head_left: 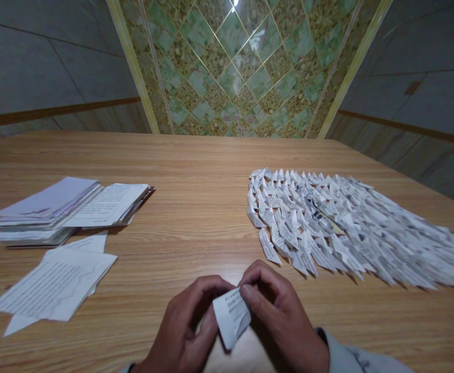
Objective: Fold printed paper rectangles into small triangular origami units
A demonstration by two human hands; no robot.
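Note:
A small folded piece of printed paper (231,317) is held between my two hands, just above the near part of the table. My left hand (190,324) grips its left side, with the fingers curled behind it and partly hidden. On the other side, my right hand (281,316) pinches the upper right edge between thumb and fingers. Dark lines of print show on the upper face, and the lower right part looks creased. Ahead and to the right lie rows of folded paper boats (327,223), made of similar printed paper.
At the left stands a stack of papers and booklets (48,202), with a printed pile (110,204) leaning beside it. Nearer me, loose printed sheets (56,285) overlap on the wooden table (195,171). A green patterned tile wall (234,77) rises beyond the far edge.

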